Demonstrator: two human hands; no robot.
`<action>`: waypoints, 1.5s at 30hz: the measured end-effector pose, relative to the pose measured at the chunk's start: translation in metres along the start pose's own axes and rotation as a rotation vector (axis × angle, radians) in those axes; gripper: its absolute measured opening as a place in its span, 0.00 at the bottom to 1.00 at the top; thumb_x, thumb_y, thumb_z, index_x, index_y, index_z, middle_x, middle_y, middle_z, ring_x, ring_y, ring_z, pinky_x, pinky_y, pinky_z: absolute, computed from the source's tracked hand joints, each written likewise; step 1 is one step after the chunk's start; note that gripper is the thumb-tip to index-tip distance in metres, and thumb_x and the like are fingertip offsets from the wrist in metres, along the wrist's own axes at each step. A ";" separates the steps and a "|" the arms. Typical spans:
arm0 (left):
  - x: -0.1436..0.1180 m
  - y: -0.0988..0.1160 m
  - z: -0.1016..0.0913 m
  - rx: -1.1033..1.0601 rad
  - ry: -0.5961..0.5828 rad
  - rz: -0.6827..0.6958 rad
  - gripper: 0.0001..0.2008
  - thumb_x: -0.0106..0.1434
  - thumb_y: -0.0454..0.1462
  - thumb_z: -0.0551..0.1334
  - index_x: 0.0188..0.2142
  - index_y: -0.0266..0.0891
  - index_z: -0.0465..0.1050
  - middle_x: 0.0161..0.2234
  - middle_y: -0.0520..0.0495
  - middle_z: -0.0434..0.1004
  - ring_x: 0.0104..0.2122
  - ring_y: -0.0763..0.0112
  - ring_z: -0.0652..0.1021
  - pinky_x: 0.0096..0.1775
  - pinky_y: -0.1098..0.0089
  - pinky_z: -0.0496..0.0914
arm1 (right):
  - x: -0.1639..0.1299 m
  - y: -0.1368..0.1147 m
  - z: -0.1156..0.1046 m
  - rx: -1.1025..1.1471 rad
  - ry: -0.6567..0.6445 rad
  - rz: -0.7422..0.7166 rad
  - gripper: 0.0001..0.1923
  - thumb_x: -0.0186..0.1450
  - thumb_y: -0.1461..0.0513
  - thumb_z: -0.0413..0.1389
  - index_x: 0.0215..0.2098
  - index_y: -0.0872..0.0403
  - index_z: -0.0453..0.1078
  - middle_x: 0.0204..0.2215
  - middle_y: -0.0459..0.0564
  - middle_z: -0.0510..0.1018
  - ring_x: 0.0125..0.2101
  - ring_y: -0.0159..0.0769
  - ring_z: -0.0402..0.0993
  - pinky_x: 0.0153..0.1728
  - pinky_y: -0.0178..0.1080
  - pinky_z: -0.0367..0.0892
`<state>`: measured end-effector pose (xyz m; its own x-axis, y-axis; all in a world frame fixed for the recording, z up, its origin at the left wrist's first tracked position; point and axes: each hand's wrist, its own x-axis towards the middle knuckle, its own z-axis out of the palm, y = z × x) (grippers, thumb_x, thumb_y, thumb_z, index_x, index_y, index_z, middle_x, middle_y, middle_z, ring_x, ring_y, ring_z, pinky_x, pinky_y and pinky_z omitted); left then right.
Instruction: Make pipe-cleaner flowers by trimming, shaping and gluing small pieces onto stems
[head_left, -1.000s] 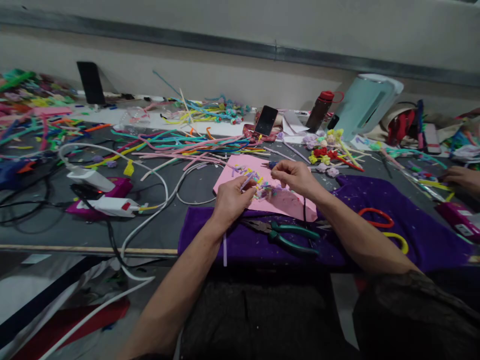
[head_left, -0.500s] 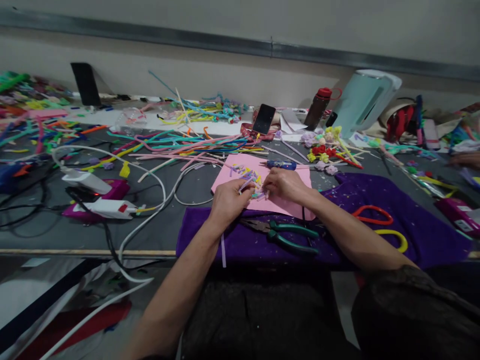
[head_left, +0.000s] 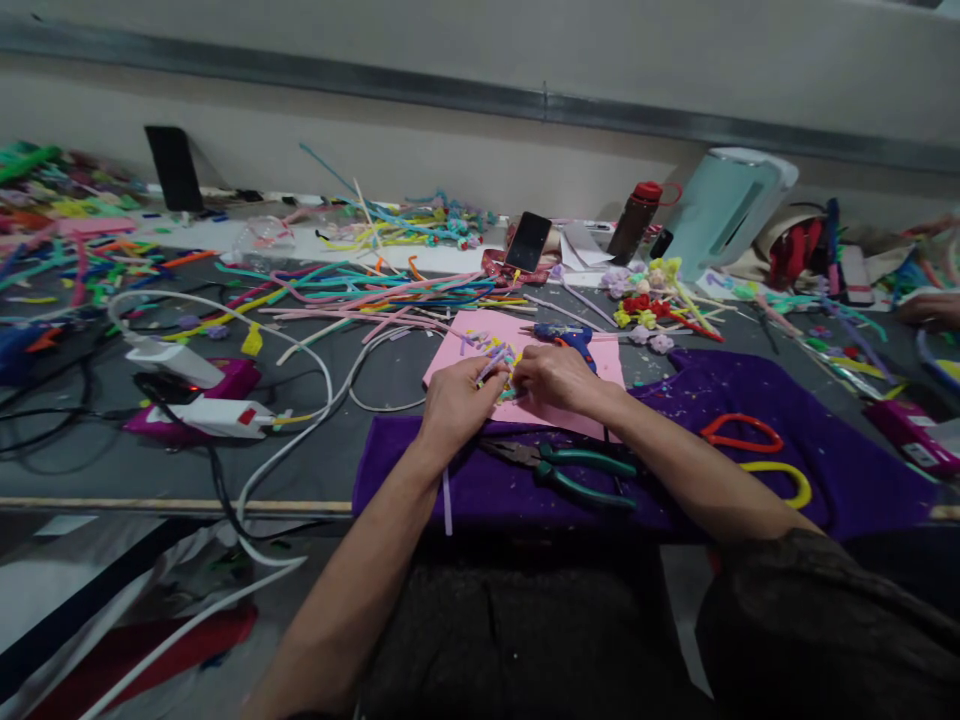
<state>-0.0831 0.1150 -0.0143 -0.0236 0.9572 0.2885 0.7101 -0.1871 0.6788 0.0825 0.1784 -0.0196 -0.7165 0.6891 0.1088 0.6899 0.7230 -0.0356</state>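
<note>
I have my left hand and right hand both pinched on short pipe-cleaner pieces over the pink sheet near the tabletop's front edge, light, bendy, best gripped at their ends.

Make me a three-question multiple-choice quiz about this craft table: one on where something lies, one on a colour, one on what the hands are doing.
1. Where do the green-handled pliers lie?
A. on the purple cloth
B. on the floor
C. against the wall

2. What colour is the sheet under the hands?
A. white
B. pink
C. black

3. How are the left hand and right hand?
A. far apart
B. flat and idle
C. close together, pinching small coloured pieces

Answers: 1 A, the pliers rest on the cloth nearest the person. 2 B, the sheet is plainly pink. 3 C, both hands meet over the pieces.
</note>
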 end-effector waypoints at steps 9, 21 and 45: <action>0.000 -0.004 0.001 -0.164 -0.031 -0.031 0.12 0.55 0.43 0.59 0.32 0.38 0.77 0.27 0.50 0.77 0.28 0.69 0.74 0.30 0.73 0.64 | -0.008 0.010 -0.007 0.261 0.184 0.086 0.08 0.59 0.67 0.50 0.35 0.56 0.69 0.30 0.49 0.75 0.27 0.31 0.68 0.25 0.32 0.54; 0.003 -0.002 0.000 -0.967 -0.290 -0.313 0.11 0.52 0.40 0.64 0.30 0.33 0.71 0.21 0.54 0.70 0.12 0.88 0.56 0.15 0.81 0.55 | -0.008 0.013 0.000 1.276 0.211 0.157 0.10 0.52 0.63 0.60 0.34 0.57 0.71 0.28 0.45 0.75 0.26 0.29 0.70 0.28 0.33 0.66; 0.008 -0.009 0.013 -0.517 -0.118 -0.177 0.10 0.49 0.38 0.62 0.31 0.36 0.75 0.19 0.54 0.68 0.17 0.78 0.66 0.20 0.77 0.60 | -0.011 0.012 -0.007 1.634 0.210 0.420 0.10 0.49 0.61 0.63 0.28 0.58 0.71 0.19 0.45 0.74 0.18 0.25 0.68 0.14 0.26 0.58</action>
<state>-0.0801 0.1267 -0.0269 -0.0109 0.9965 0.0826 0.2643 -0.0768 0.9614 0.1000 0.1791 -0.0139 -0.4082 0.9110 -0.0590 -0.0990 -0.1085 -0.9892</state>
